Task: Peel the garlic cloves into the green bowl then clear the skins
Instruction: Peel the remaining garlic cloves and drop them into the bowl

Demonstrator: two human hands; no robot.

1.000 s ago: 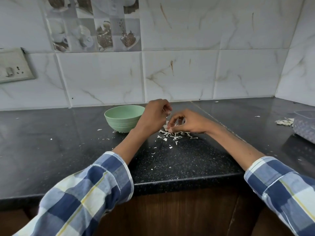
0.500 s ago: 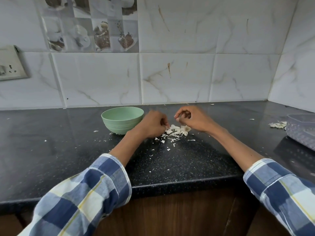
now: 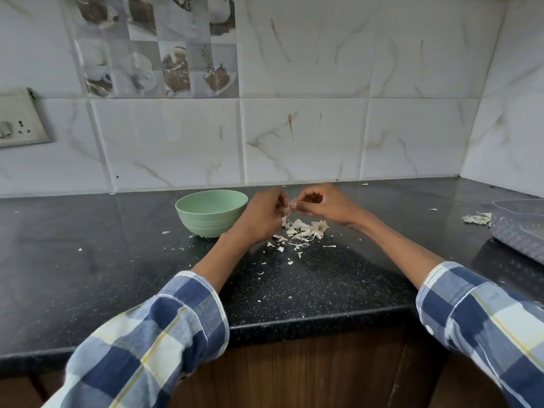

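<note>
Head view shows both hands raised just above the black counter [image 3: 88, 260], fingertips meeting; the left hand [image 3: 260, 216] is curled round a small pale garlic clove [image 3: 287, 212], mostly hidden in its fingers, while the right hand [image 3: 323, 204] pinches a thin strip of skin [image 3: 293, 201] at the clove's tip — peeling is in hand, I judge. Directly under the hands lies a heap of skins [image 3: 306, 229], with smaller flakes scattered nearer the person; the green bowl [image 3: 211, 212] stands just beyond the left wrist, on its outer side, its contents hidden by the rim. Well out past the right forearm sits a clear plastic tray [image 3: 518, 225] with more skins [image 3: 477, 219] beside it. Judging by the heap, several cloves are done already; how many remain cannot be told — and clearing the skins has not begun.
</note>
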